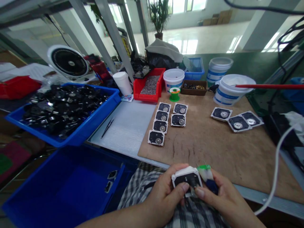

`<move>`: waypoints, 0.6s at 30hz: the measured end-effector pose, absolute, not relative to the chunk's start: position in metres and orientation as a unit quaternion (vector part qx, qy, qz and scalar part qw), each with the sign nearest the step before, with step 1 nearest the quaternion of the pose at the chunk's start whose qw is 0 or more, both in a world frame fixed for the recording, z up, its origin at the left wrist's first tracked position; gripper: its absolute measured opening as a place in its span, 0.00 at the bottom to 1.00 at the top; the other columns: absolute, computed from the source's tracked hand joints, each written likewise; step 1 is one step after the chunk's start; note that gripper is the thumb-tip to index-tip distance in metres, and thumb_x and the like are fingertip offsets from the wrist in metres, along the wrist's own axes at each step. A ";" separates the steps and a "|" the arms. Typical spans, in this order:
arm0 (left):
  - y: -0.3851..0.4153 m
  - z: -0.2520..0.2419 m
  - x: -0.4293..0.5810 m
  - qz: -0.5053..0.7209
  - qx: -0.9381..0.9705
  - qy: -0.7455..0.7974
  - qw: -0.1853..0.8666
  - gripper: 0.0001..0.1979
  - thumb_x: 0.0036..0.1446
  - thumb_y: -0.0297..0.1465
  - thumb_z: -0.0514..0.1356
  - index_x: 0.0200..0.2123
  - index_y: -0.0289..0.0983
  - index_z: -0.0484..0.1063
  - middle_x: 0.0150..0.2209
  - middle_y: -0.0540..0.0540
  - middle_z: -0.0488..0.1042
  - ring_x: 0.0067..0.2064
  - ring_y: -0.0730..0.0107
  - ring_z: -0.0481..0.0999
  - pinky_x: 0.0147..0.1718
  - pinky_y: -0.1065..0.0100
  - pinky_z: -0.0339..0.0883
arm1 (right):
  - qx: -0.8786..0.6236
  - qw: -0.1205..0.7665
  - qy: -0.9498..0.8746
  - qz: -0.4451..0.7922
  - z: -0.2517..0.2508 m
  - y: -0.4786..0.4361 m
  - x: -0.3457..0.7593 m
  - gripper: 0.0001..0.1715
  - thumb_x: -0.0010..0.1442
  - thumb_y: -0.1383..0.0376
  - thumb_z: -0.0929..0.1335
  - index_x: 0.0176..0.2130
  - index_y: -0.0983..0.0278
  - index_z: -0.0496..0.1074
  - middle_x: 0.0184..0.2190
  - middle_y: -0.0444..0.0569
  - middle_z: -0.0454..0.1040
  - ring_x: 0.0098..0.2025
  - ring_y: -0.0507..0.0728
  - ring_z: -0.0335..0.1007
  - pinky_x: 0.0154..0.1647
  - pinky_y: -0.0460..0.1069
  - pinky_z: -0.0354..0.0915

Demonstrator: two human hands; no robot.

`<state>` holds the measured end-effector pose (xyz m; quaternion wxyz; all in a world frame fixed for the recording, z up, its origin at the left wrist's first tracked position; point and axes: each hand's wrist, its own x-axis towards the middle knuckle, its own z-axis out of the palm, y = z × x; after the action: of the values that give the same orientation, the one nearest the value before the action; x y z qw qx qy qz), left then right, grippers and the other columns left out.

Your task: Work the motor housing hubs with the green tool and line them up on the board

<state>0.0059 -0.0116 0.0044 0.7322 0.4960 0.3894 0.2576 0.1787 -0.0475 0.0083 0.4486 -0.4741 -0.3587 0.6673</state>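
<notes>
Workshop bench (220, 152) edge runs just past our checked lap. Our left hand (163, 198) has its fingers closed around a white-framed black square part (186, 177), held near the edge; our right hand (220, 193) pinches a green-topped applicator (206, 174) just beside it. Farther off, matching parts (163, 122) lie in rows, left of them a blue tray of black parts (64, 114).

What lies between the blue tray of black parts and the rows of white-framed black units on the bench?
In the head view, a ribbed white plastic sheet lies there, with a pair of dark tweezers resting on it.
</notes>
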 end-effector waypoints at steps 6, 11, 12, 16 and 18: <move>-0.015 0.001 0.008 0.256 0.477 0.387 0.747 0.23 0.56 0.41 0.58 0.53 0.39 0.62 0.33 0.49 0.68 0.26 0.79 0.63 0.25 0.74 0.61 | -0.475 0.444 -0.355 0.671 0.008 -0.050 0.181 0.16 0.53 0.57 0.72 0.40 0.63 0.70 0.34 0.46 0.73 0.38 0.57 0.68 0.40 0.48 0.63; -0.009 -0.001 0.013 0.248 0.423 0.390 0.779 0.22 0.54 0.40 0.61 0.50 0.38 0.64 0.33 0.49 0.69 0.23 0.82 0.63 0.19 0.78 0.58 | -0.518 0.417 -0.384 0.640 0.004 -0.050 0.186 0.20 0.55 0.53 0.69 0.42 0.64 0.71 0.33 0.46 0.72 0.37 0.57 0.68 0.41 0.49 0.65; -0.008 -0.002 0.014 0.247 0.405 0.383 0.793 0.22 0.54 0.39 0.61 0.50 0.37 0.63 0.31 0.50 0.69 0.21 0.82 0.63 0.17 0.79 0.56 | -0.534 0.411 -0.396 0.624 0.003 -0.051 0.189 0.20 0.57 0.52 0.68 0.44 0.64 0.71 0.31 0.46 0.72 0.34 0.55 0.68 0.38 0.48 0.66; -0.004 -0.009 0.011 0.248 0.302 0.319 0.863 0.22 0.53 0.38 0.60 0.48 0.36 0.60 0.26 0.50 0.70 0.16 0.82 0.63 0.12 0.79 0.46 | -0.598 0.362 -0.503 0.508 -0.005 -0.054 0.209 0.24 0.65 0.52 0.59 0.52 0.61 0.70 0.28 0.47 0.73 0.28 0.56 0.70 0.27 0.47 0.70; -0.003 -0.011 0.008 0.249 0.260 0.288 0.888 0.22 0.52 0.36 0.60 0.48 0.36 0.59 0.29 0.47 0.73 0.16 0.82 0.64 0.13 0.78 0.45 | -0.604 0.339 -0.576 0.436 -0.009 -0.057 0.217 0.23 0.66 0.54 0.57 0.53 0.60 0.69 0.36 0.50 0.75 0.39 0.59 0.73 0.38 0.49 0.72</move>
<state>0.0081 -0.0033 -0.0106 0.8875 0.2597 0.2882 0.2486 0.2172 -0.0567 -0.0094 0.3387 -0.6035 -0.5756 0.4356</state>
